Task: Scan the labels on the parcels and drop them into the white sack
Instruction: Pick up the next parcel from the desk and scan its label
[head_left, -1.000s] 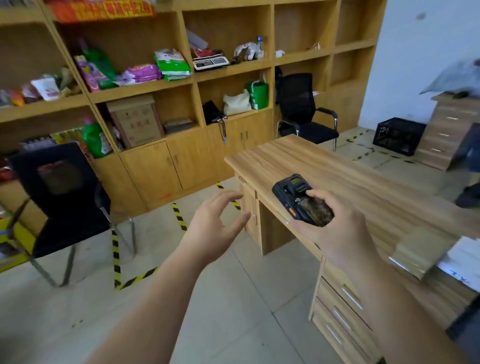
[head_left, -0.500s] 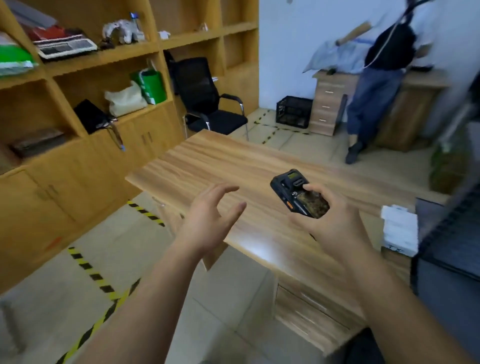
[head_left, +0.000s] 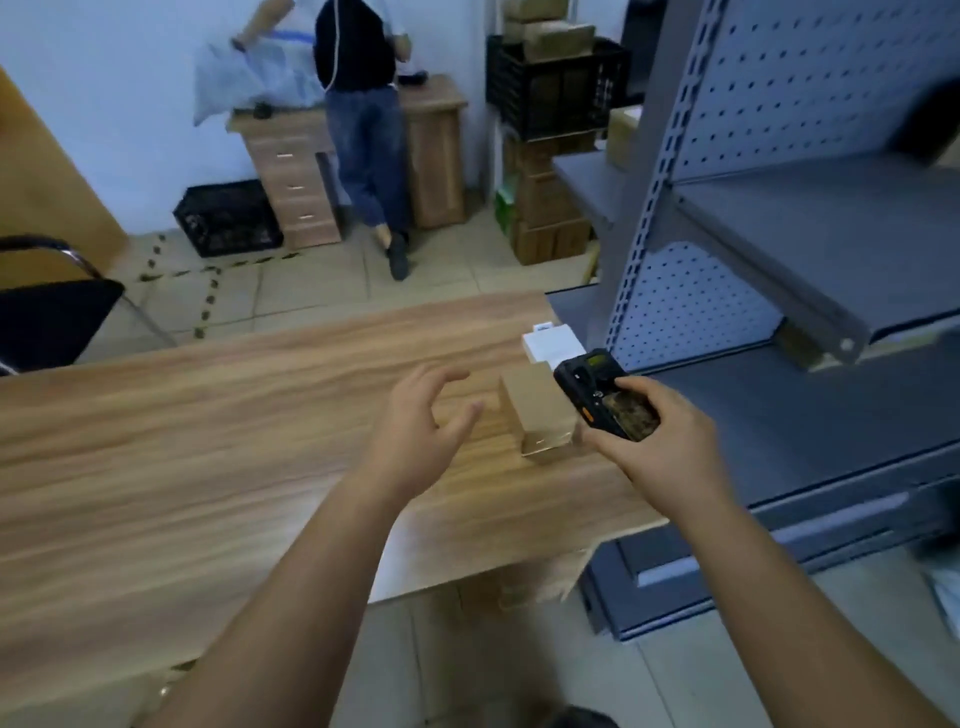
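**Head view: left hand closing in on the cardboard parcel**

Head view, and here is the reach: the left hand (head_left: 421, 426) hovers over the wooden table (head_left: 208, 441), fingers spread and loosely curved, holding nothing, just short of the brown parcel (head_left: 537, 410). The right hand (head_left: 660, 441) grips the black handheld scanner (head_left: 605, 395), fingers wrapped round its body, thumb on its face, screen tilted up towards the camera.

To do this well, I'd say take the parcel by its near side with thumb and fingers across it, lift it clear and turn it until the label faces the scanner's front end. No label shows from here, so some rotating looks likely. Keep the scanner a little back so it does not knock the box.

The parcel itself: a small plain cardboard box near the table's right edge, beside the grey metal shelving (head_left: 779, 234). A white box (head_left: 545, 345) lies just behind it, possibly touching; blur makes that hard to call. Light and rigid, by the look of it. The white sack is not clearly in view near the hands.
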